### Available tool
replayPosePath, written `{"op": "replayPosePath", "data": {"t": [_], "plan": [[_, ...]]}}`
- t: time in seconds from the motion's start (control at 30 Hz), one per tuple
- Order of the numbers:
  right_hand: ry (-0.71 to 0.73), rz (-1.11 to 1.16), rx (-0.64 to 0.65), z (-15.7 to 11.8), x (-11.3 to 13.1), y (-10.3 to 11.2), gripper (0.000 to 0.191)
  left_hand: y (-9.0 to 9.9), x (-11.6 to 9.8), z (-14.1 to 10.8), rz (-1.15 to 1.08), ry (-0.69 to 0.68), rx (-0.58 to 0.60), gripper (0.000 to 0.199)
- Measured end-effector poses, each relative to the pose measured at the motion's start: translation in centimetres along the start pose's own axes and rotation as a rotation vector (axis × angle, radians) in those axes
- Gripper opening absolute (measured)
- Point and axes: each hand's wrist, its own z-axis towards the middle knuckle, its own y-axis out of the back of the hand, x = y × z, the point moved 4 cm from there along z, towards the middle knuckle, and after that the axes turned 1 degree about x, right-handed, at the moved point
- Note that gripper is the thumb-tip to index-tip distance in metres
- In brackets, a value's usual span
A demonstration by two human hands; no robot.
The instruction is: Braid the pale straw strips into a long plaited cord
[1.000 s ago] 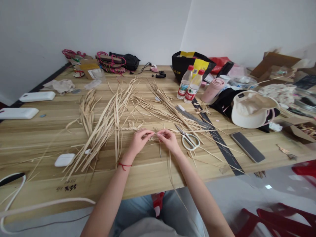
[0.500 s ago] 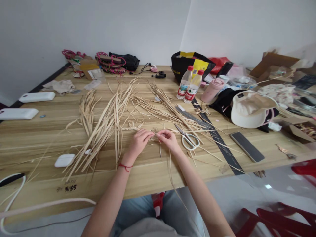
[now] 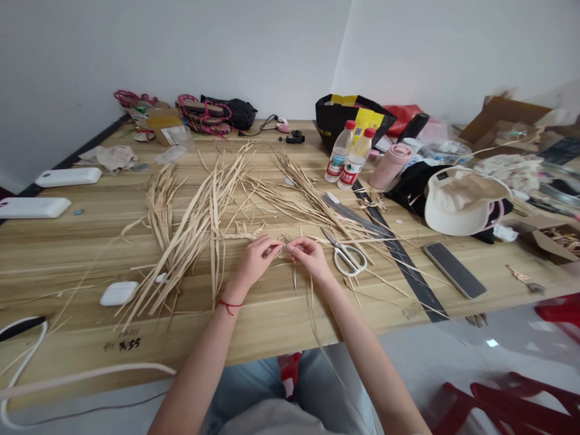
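Both hands meet over the table, thumbs and fingers pinched around a small piece of woven straw (image 3: pixel 281 252). My left hand (image 3: pixel 256 261), with a red string on its wrist, closes on its left side. Opposite it, my right hand (image 3: pixel 312 256) pinches the other side, fingertips almost touching the left ones. The fingers cover much of the piece. A long straw strand (image 3: pixel 313 323) trails below the right hand toward the lap. White-handled scissors (image 3: pixel 348 260) lie right of the right hand, and a thin pointed metal tool (image 3: pixel 294 279) lies below. A braided straw strip (image 3: pixel 242 235) rests behind the left hand.
Loose straw strips (image 3: pixel 199 223) spread left, with another bundle (image 3: pixel 312 199) behind the hands. Two plastic bottles (image 3: pixel 356 162), a pink tumbler (image 3: pixel 390 166), a cap (image 3: pixel 457 205) and a phone (image 3: pixel 454 269) stand or lie right. A white case (image 3: pixel 118 294) lies left.
Very little differs. Both hands stay pinched at the same spot, with only a slight shift of the fingers on the woven straw.
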Motion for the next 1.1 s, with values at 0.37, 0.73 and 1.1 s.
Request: {"op": "replayPosePath", "data": {"t": [0.37,0.73,1.1], "plan": [[0.206,-0.175,-0.036,-0.4,1.0,0.4,0.017,0.2,0.0,0.1,-0.028,-0.026,0.004,0.012],[0.163,-0.166,-0.010,-0.3,1.2,0.3,0.018,0.2,-0.8,0.0,0.064,-0.116,0.012,0.008],[-0.018,-0.074,-0.058,0.1,-0.3,0.2,0.030,-1.1,1.2,0.3,-0.081,0.087,0.043,0.011]]}}
